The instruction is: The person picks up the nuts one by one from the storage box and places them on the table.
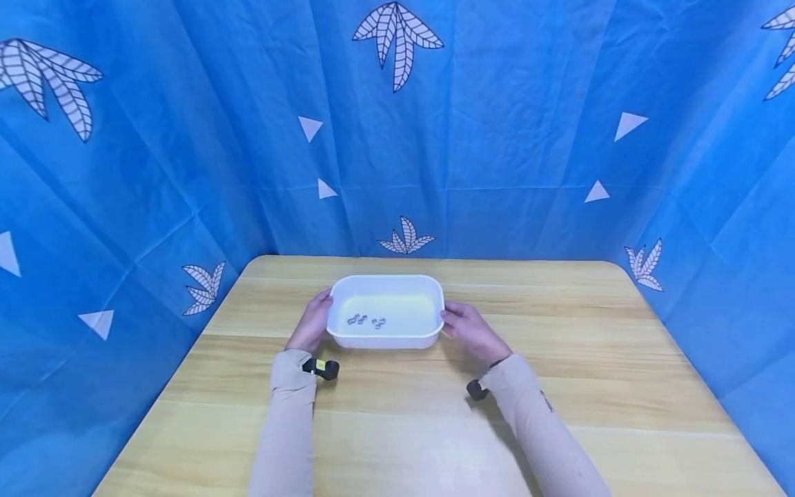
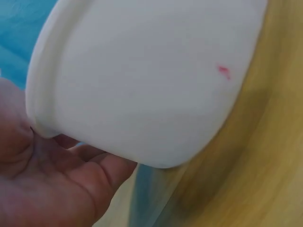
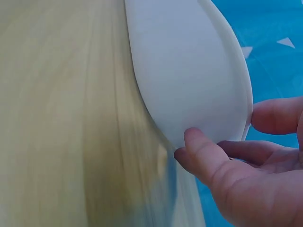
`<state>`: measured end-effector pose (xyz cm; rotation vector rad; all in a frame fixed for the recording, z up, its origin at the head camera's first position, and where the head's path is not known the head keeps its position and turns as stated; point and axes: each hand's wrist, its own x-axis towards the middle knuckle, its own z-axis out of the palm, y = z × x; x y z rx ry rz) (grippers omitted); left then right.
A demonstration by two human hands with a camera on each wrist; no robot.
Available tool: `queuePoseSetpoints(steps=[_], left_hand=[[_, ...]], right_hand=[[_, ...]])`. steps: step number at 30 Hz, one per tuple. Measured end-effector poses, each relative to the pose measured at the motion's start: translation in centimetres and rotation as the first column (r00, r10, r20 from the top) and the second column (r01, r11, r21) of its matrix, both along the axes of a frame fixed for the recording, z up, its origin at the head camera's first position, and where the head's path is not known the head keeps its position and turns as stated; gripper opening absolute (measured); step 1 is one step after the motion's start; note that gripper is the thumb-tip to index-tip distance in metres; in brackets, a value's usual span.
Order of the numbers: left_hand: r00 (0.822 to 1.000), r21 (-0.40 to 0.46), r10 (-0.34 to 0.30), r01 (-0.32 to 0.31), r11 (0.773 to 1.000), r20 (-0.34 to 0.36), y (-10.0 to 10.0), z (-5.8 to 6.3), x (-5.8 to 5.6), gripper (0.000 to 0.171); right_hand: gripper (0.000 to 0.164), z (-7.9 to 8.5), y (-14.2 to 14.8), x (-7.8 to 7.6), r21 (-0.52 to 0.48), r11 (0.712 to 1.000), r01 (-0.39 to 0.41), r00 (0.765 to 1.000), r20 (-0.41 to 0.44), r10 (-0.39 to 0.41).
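Note:
A white rectangular plastic tub (image 1: 385, 342) with rounded corners is between my two hands. Several small, shiny, ring-like pieces (image 1: 357, 319) lie on its floor toward the left and middle; their exact kind is too small to tell. My left hand (image 1: 312, 323) grips the tub's left end, thumb by the rim and fingers partly hidden behind the wall (image 2: 137, 85). At the opposite end, my right hand (image 1: 470, 329) holds the tub, its thumb at the rim and other fingers (image 3: 203, 151) against the side wall (image 3: 189, 71).
A light wood-grain table (image 1: 397, 428) extends under the tub and both forearms. Blue curtains (image 1: 515, 124) with white leaf and triangle prints close in the back and sides. Each wrist bears a small black camera (image 1: 329, 370).

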<state>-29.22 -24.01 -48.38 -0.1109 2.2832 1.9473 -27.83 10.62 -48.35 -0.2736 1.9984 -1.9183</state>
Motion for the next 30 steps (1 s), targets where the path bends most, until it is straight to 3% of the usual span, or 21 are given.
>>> queuePoseSetpoints(steps=[10,30], left_hand=[[1.0,0.002,0.021,-0.021,1.0,0.01,1.2,-0.4,-0.3,0.056],[0.999,-0.049,0.015,-0.017,0.999,-0.03,2.9,-0.6,-0.7,0.055]], right_hand=[[0.049,0.1,1.2,-0.3,-0.03,0.999,-0.033,0.999,0.007,0.033],[0.05,0.4,3.0,-0.5,0.01,1.0,-0.001,0.999,0.043,0.001]])
